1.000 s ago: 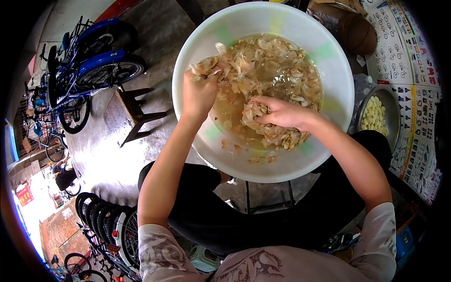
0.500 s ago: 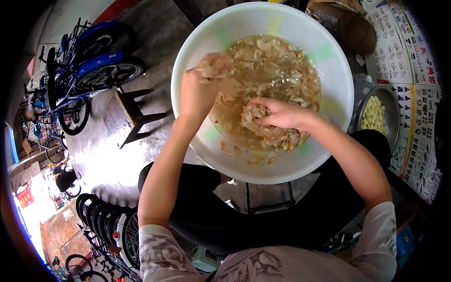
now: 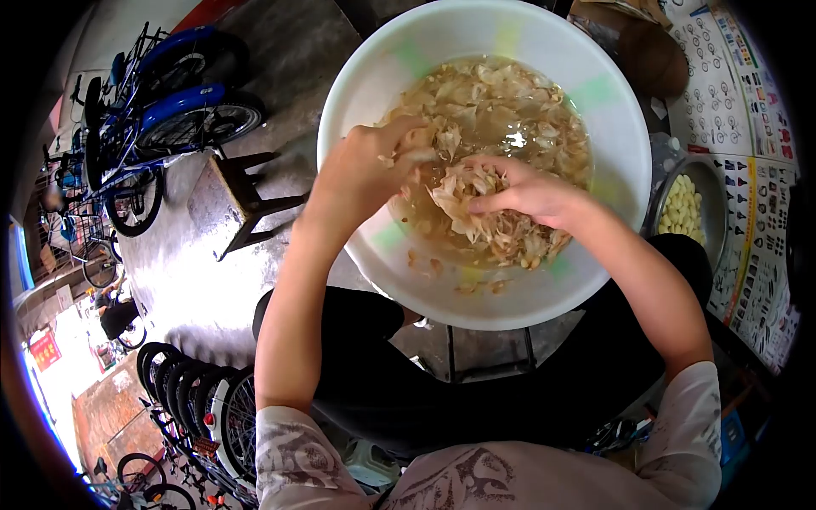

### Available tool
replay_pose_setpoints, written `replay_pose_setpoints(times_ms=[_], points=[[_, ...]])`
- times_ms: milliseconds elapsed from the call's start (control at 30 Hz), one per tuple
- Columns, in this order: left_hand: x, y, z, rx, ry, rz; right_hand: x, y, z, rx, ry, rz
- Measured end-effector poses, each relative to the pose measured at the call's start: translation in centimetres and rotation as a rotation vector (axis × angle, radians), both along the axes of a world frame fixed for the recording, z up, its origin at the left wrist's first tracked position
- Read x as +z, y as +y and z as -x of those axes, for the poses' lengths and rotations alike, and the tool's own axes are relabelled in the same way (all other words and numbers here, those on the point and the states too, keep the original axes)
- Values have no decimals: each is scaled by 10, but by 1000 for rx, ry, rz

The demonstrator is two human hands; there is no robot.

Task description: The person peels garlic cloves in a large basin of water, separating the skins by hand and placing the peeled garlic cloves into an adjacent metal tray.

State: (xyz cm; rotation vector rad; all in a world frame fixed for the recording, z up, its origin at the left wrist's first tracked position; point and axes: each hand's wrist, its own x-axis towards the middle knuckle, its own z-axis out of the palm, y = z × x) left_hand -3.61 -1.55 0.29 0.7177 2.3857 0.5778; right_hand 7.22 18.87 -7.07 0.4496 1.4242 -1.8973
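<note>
Cupping a wet clump of papery skins (image 3: 467, 204), the right hand (image 3: 537, 194) in the head view curls its fingers behind the mass, thumb across the near side; the left hand (image 3: 378, 166) reaches in opposite, its fingers bent and blurred, loose scraps about their tips; whether it pinches any of them I cannot tell. The clump sits inside the white basin (image 3: 361, 93), low at the cloudy water (image 3: 514, 136), where more skins float. Handling this well, I judge, calls for a right grip snug enough to gather the clump, yet slack enough that pieces come away freely; the left fingertips do best taking little at a time from the clump's facing edge; working low and within the rim lets drips and scraps fall back into the basin. Pale peeled cloves (image 3: 682, 204) lie in a metal bowl (image 3: 718, 204) to the right, apart from both hands; wet skins are best kept off them.
</note>
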Motion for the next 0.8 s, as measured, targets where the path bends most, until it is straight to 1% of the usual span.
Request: replay_pose_setpoints(times_ms=[33, 100, 167, 233, 267, 333, 367, 400, 433, 467, 500, 533, 600, 633, 667, 733, 767, 800], points=[[1, 2, 0, 131, -246, -44, 3, -2, 0, 3, 2, 0], [-11, -5, -3, 85, -194, -70, 7, -5, 0, -111, 30, -119], [-19, -8, -11, 35, -147, -95, -4, -5, 0, -154, 64, -139], [-19, -1, -25, 166, -426, -309, -9, -5, 2, -194, 96, -153], [-21, 1, -29, 169, -429, -309, -10, -4, 3, -201, 97, -118], [-32, 2, -35, 45, -210, -370, -10, -4, 3, -206, 97, -85], [-44, -1, -33, 60, -191, -409, -11, -5, 2, -176, 114, -94], [-41, 0, -28, 59, -191, -410, -10, -5, 2, -148, 131, -104], [-34, -1, -22, 92, -203, -353, -8, -4, 2, -149, 132, -104], [-30, -3, -17, 126, -215, -296, -3, -3, 1, 17, 287, -350], [-28, -5, -15, 128, -185, -351, 2, -2, 0, 187, 439, -594], [-29, -6, -13, 128, -186, -351, 6, -2, -2, 186, 438, -594], [-33, -6, -10, 224, -243, -449, 15, -5, -10, 688, 528, -979], [-37, -7, -10, 240, -232, -460, 20, -6, -15, 787, 526, -1081], [-39, -6, -11, 239, -232, -461, 22, -4, -20, 786, 525, -1083], [-40, -6, -14, 270, -375, -506, 24, 6, -33, 751, 843, -1289], [-39, -5, -15, 271, -375, -505, 25, 13, -36, 667, 986, -1352], [-37, -3, -16, 293, -438, -544, 38, 14, -31, 666, 986, -1352]])
